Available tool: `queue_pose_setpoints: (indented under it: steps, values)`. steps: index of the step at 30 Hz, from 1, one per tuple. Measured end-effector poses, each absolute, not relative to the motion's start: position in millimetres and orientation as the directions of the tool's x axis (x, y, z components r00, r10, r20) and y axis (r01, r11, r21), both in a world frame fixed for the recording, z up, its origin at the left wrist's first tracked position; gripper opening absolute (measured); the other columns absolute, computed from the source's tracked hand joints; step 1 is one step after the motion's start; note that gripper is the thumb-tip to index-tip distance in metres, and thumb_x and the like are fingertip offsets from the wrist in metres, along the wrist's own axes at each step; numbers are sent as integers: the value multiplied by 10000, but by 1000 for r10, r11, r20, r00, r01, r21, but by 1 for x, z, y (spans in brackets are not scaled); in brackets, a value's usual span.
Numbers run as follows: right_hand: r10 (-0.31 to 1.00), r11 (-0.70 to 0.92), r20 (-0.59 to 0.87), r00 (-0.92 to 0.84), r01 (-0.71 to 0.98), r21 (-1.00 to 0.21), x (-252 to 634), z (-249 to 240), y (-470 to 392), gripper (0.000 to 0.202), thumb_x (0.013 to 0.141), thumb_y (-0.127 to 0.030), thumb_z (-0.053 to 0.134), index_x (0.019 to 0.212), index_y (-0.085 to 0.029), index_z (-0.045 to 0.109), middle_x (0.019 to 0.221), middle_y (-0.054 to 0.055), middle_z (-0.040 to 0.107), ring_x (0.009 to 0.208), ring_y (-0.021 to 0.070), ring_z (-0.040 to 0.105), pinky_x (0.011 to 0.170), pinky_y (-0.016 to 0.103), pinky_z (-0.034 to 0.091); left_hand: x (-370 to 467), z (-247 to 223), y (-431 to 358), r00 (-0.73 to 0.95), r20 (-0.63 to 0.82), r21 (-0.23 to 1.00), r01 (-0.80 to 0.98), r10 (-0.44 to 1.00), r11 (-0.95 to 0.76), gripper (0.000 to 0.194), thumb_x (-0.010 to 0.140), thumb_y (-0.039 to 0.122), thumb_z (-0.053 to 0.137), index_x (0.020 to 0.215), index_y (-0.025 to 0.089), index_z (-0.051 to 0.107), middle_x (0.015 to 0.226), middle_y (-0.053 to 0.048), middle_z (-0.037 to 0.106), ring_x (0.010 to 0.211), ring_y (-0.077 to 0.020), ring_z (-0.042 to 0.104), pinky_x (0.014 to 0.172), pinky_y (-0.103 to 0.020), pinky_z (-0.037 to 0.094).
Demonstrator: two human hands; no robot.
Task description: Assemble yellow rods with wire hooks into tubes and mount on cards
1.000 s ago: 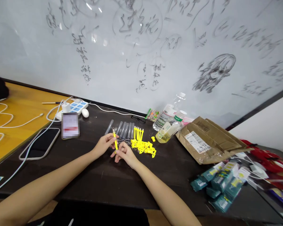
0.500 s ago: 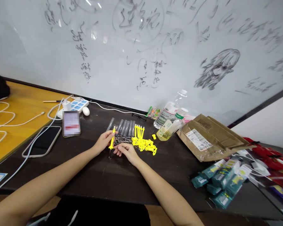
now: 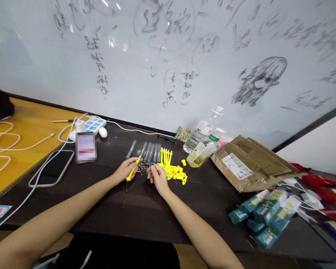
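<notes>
Fingers of your left hand (image 3: 124, 169) are grasping a slim yellow plastic rod (image 3: 131, 174), whose thin metal tip (image 3: 126, 187) is pointing toward the dark table's (image 3: 140, 220) near edge. Your right hand (image 3: 159, 178) is curling just beside thin grey metal wires (image 3: 142, 169); whether it is gripping anything, I cannot tell. Clear plastic tubes (image 3: 148, 152) are lying toward the far edge.

A dark table (image 3: 145, 220) carries clear tubes (image 3: 149, 153) and yellow parts (image 3: 173, 172).

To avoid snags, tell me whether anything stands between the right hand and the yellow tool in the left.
Only the thin metal wires on the table show between the right hand and the yellow tool; nothing taller is visible there.
</notes>
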State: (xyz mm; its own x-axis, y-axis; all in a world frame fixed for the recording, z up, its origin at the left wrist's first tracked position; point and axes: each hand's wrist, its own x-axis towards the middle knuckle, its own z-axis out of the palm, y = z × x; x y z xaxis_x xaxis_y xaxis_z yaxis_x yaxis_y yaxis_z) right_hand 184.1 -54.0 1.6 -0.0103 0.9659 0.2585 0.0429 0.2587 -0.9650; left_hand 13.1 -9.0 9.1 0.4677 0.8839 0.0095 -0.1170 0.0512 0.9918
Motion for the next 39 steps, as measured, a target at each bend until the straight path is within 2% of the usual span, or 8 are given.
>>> queue_pose_setpoints:
  steps: [3, 8, 12, 17, 19, 21, 30, 39]
  values:
    - [930, 338, 350, 112, 114, -934, 192, 10, -53, 336, 880, -470, 421, 772, -183, 560, 558, -26, 508, 434, 85, 428, 425, 210, 323, 13, 11, -10, 481, -2, 995, -84, 877, 48, 325, 797, 339, 464, 1059, 152, 511, 519, 83, 447, 302, -50, 399, 315, -157, 276]
    - [792, 423, 531, 301, 356, -833, 222, 27, -42, 281, 908, -396, 372, 800, -196, 535, 626, -12, 518, 567, 127, 480, 560, 244, 376, 12, 12, -12, 512, 6, 998, -51, 859, 24, 213, 817, 344, 443, 967, 195, 469, 521, 102, 390, 295, -17, 273, 299, -119, 167]
    - [793, 352, 572, 208, 610, -710, 240, 31, -34, 186, 883, -291, 398, 801, -203, 541, 693, -2, 560, 634, 148, 509, 627, 260, 373, 12, 9, -12, 458, 96, 995, -17, 884, -99, 247, 862, 458, 423, 946, 226, 402, 498, 115, 369, 319, -23, 274, 314, -103, 185]
    - [816, 323, 575, -59, 871, -369, 247, 31, -31, 137, 774, -138, 447, 746, -196, 568, 773, 42, 601, 771, 193, 508, 695, 284, 357, 12, 6, -11, 456, 146, 987, -8, 878, -161, 257, 877, 480, 401, 927, 228, 389, 523, 102, 431, 314, -26, 319, 308, -104, 213]
    - [831, 312, 544, -117, 907, -281, 251, 34, -31, 153, 742, -105, 448, 712, -199, 566, 746, 44, 593, 765, 198, 492, 682, 287, 347, 13, 4, -11, 464, 130, 991, -28, 876, -132, 260, 879, 480, 389, 905, 221, 389, 562, 92, 461, 299, -20, 319, 291, -107, 198]
    - [842, 281, 527, -115, 927, -248, 257, 38, -32, 173, 737, -87, 436, 693, -200, 560, 740, 45, 585, 756, 198, 483, 666, 286, 339, 14, 4, -11, 469, 110, 994, -44, 876, -102, 268, 878, 480, 387, 880, 212, 395, 573, 88, 467, 288, -13, 301, 280, -109, 186]
    - [884, 156, 465, -40, 964, -214, 280, 37, -27, 159, 768, -101, 440, 735, -192, 567, 785, 42, 570, 790, 188, 483, 695, 275, 332, 13, 6, -13, 476, 111, 994, -33, 872, -109, 294, 859, 482, 447, 996, 224, 413, 476, 123, 362, 297, -21, 275, 289, -92, 203]
    - [926, 133, 372, -63, 977, -166, 280, 41, -29, 190, 777, -70, 423, 723, -181, 568, 798, 49, 564, 792, 182, 467, 700, 272, 317, 14, 4, -12, 466, 118, 992, -10, 877, -128, 207, 888, 412, 388, 901, 208, 420, 540, 102, 439, 269, -17, 314, 246, -98, 226]
